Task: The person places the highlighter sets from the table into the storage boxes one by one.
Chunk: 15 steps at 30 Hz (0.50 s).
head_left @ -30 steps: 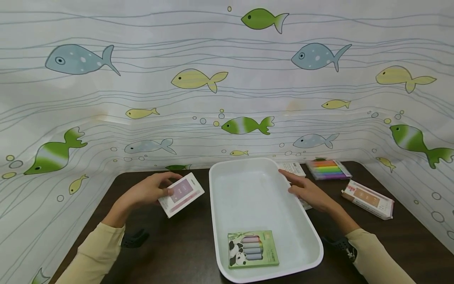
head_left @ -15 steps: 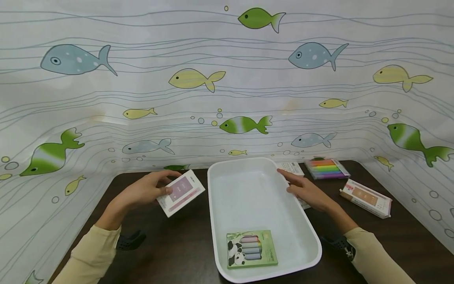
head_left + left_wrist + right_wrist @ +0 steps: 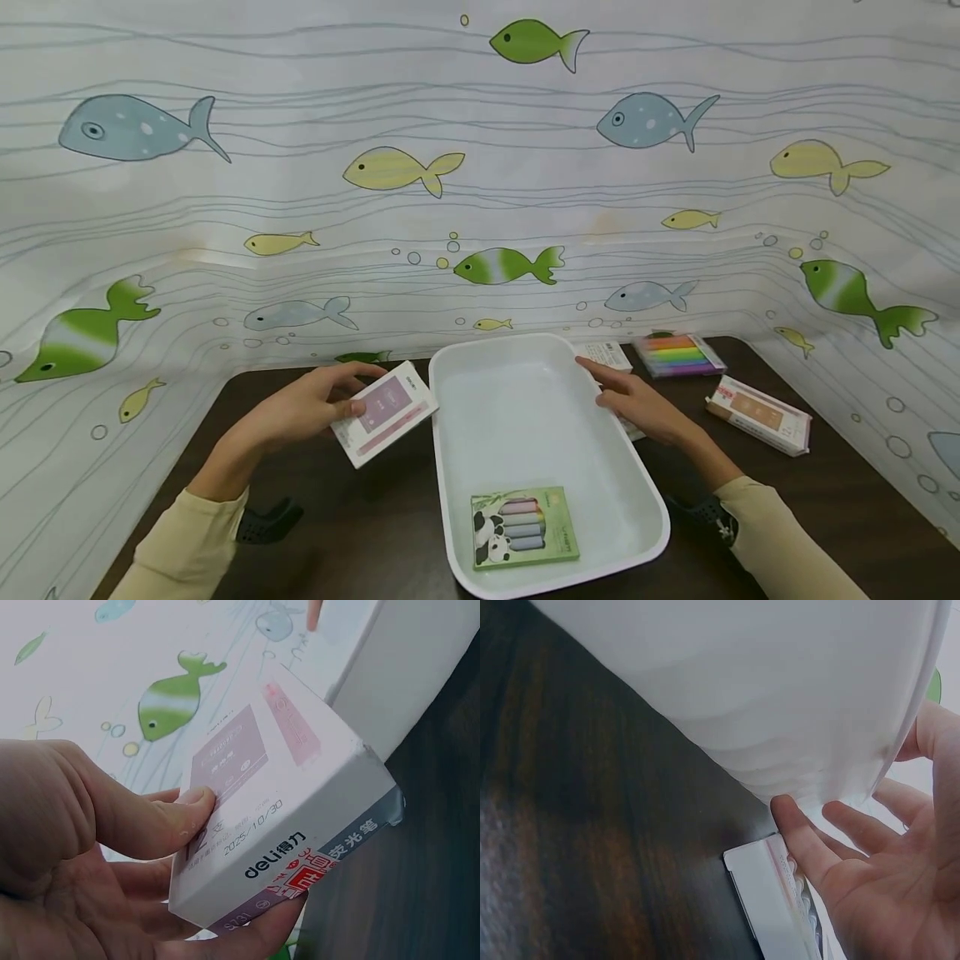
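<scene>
My left hand [image 3: 307, 410] holds a white and purple deli highlighter box [image 3: 386, 412] up at the left of the white tray [image 3: 525, 433]. In the left wrist view the thumb presses the printed face of the highlighter box [image 3: 277, 795], with the fingers beneath and behind it. The box is tilted, its corner overlapping the tray's left rim in the head view. On the tray's right side, my right hand [image 3: 648, 410] grips the rim, thumb over the edge and fingers against the outer wall [image 3: 780, 697]. A green panda box of thick colored sticks [image 3: 522, 529] lies in the tray's near end.
Behind the tray's far right side, a white package [image 3: 606, 356] is partly hidden. Further right on the dark table [image 3: 360, 525] lie a clear pack of rainbow-colored pens [image 3: 678, 354] and a white and brown box [image 3: 760, 414]. A fish-patterned backdrop [image 3: 420, 100] encloses the back and sides.
The highlighter box has moved slightly right, toward the tray's rim, in my left hand. The head view has turned a little to the right. My right hand keeps its place on the tray.
</scene>
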Each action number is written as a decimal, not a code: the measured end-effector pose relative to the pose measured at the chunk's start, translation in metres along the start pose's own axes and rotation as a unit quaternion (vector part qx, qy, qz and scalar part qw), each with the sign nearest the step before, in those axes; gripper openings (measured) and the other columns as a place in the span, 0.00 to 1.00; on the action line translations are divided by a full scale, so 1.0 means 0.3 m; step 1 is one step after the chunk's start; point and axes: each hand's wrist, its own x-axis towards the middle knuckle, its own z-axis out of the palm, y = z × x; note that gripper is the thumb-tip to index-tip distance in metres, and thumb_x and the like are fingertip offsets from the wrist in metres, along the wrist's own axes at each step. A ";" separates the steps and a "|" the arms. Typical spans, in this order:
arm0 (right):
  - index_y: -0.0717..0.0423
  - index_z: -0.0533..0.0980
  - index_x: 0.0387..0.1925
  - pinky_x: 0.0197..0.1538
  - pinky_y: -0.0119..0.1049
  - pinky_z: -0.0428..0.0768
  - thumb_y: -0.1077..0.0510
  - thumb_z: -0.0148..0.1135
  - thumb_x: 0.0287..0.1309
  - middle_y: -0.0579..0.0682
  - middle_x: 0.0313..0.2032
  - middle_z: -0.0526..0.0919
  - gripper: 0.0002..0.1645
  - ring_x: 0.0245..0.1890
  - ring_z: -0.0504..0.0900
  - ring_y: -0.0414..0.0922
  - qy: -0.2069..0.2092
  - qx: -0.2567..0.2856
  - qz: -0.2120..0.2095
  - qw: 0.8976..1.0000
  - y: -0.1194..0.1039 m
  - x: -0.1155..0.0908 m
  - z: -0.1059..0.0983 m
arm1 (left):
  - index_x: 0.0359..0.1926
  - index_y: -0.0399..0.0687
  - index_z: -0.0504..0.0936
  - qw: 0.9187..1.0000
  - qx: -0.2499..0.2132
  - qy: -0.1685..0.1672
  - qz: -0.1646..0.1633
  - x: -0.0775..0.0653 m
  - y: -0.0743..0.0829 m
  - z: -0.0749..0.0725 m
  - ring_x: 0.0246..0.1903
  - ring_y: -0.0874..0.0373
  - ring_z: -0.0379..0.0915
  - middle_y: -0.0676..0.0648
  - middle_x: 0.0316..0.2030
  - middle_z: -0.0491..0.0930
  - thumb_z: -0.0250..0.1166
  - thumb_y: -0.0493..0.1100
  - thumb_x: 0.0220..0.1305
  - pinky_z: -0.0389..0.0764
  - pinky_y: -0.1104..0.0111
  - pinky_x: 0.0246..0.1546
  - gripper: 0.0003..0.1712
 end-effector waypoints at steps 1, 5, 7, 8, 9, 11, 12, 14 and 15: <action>0.40 0.57 0.80 0.50 0.49 0.84 0.59 0.52 0.77 0.50 0.77 0.58 0.35 0.69 0.66 0.62 0.002 0.001 -0.001 1.000 -0.003 0.002 -0.001 | 0.72 0.45 0.68 1.000 0.003 -0.001 0.002 0.002 0.004 0.002 0.39 0.44 0.80 0.36 0.50 0.77 0.57 0.32 0.75 0.84 0.45 0.35 0.27; 0.37 0.58 0.79 0.49 0.49 0.84 0.59 0.52 0.77 0.51 0.76 0.59 0.35 0.67 0.70 0.62 0.002 0.005 -0.001 1.000 -0.013 0.013 -0.002 | 0.72 0.47 0.69 1.000 0.022 -0.004 0.009 0.011 0.026 0.013 0.39 0.46 0.80 0.37 0.51 0.77 0.59 0.33 0.75 0.84 0.46 0.35 0.27; 0.37 0.58 0.79 0.49 0.50 0.84 0.60 0.52 0.77 0.52 0.76 0.59 0.36 0.67 0.71 0.61 0.001 0.006 0.001 1.000 -0.013 0.014 -0.002 | 0.71 0.48 0.70 0.999 0.032 -0.005 0.008 0.020 0.039 0.020 0.39 0.47 0.80 0.37 0.51 0.77 0.60 0.34 0.75 0.84 0.47 0.36 0.27; 0.36 0.58 0.79 0.49 0.50 0.84 0.60 0.52 0.77 0.52 0.76 0.59 0.36 0.67 0.71 0.61 0.000 0.007 0.003 1.000 -0.012 0.014 -0.002 | 0.71 0.48 0.70 0.999 0.037 -0.007 0.009 0.026 0.047 0.025 0.39 0.47 0.79 0.38 0.52 0.77 0.60 0.34 0.75 0.84 0.48 0.36 0.27; 0.37 0.58 0.79 0.49 0.50 0.84 0.61 0.52 0.77 0.52 0.76 0.58 0.36 0.67 0.70 0.61 0.000 0.009 0.004 1.000 -0.010 0.012 -0.001 | 0.71 0.48 0.70 0.999 0.040 -0.010 0.010 0.033 0.054 0.029 0.39 0.47 0.79 0.38 0.52 0.77 0.60 0.35 0.75 0.85 0.49 0.35 0.27; 0.37 0.58 0.79 0.50 0.50 0.84 0.61 0.52 0.76 0.51 0.77 0.58 0.36 0.68 0.68 0.60 0.000 0.010 0.005 1.000 -0.004 0.009 -0.001 | 0.71 0.49 0.71 0.999 0.040 -0.017 0.009 0.047 0.068 0.041 0.39 0.47 0.79 0.38 0.52 0.76 0.61 0.36 0.75 0.84 0.49 0.36 0.26; 0.38 0.58 0.79 0.51 0.50 0.84 0.61 0.52 0.76 0.51 0.77 0.57 0.36 0.69 0.68 0.60 0.001 0.010 0.006 1.000 -0.002 0.006 -0.001 | 0.71 0.50 0.71 0.999 0.039 -0.023 0.012 0.055 0.073 0.048 0.39 0.47 0.79 0.38 0.53 0.76 0.61 0.36 0.75 0.84 0.48 0.36 0.26; 0.39 0.58 0.79 0.52 0.50 0.83 0.61 0.52 0.76 0.49 0.77 0.57 0.36 0.70 0.66 0.60 0.001 0.011 0.007 1.000 0.002 0.001 0.000 | 0.71 0.50 0.71 0.998 0.036 -0.037 0.021 0.067 0.084 0.066 0.40 0.47 0.79 0.38 0.53 0.75 0.61 0.37 0.75 0.84 0.49 0.37 0.27; 0.40 0.58 0.79 0.52 0.50 0.83 0.62 0.52 0.76 0.49 0.77 0.56 0.36 0.70 0.65 0.59 0.000 0.010 0.007 1.000 0.003 -0.002 0.000 | 0.72 0.50 0.71 0.998 0.032 -0.044 0.025 0.073 0.089 0.075 0.40 0.47 0.79 0.38 0.54 0.75 0.61 0.37 0.75 0.84 0.48 0.37 0.27</action>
